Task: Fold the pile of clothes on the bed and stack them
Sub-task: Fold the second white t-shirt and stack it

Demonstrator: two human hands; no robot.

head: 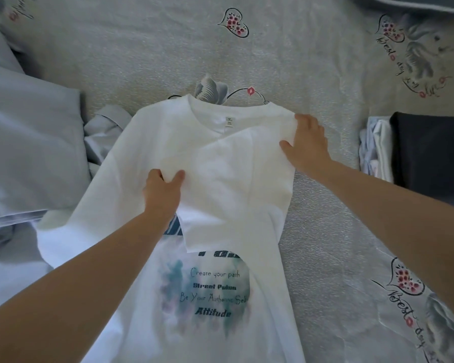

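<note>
Lying face-up at centre frame, white T-shirt (152, 142) was spread on the bed (147, 48), collar toward top of frame, hem running off bottom edge. Neck label (229, 123) showed inside collar, approx. centre. Printed graphic (210, 292) w/ teal blotches & dark lettering sat lower centre; upper lines of print partly covered by folded-over cloth.

Right sleeve (236, 179) of shirt was folded inward across chest, its edge ending just above the print.

Left hand (161, 191), centre frame: thumb & fingers pinched the folded sleeve cloth near its left edge, fabric bunched between them. Right hand (308, 142), centre-right: lay on shirt's shoulder at fold line, thumb spread out onto cloth, fingertips at the top edge w/ a bit of fabric puckered under them; whether pressing flat or pinching, could not tell.

Left of frame: pale blue garments (32, 142) heaped, one crumpled piece touching shirt's left shoulder, more blue cloth under shirt's lower-left side. Right edge of frame: stack of folded clothes (378, 148) w/ dark navy item (430, 153) on top, well apart from shirt. Bedspread grey w/ heart & flower motifs + script lettering; one heart motif (233, 22) top centre
</note>
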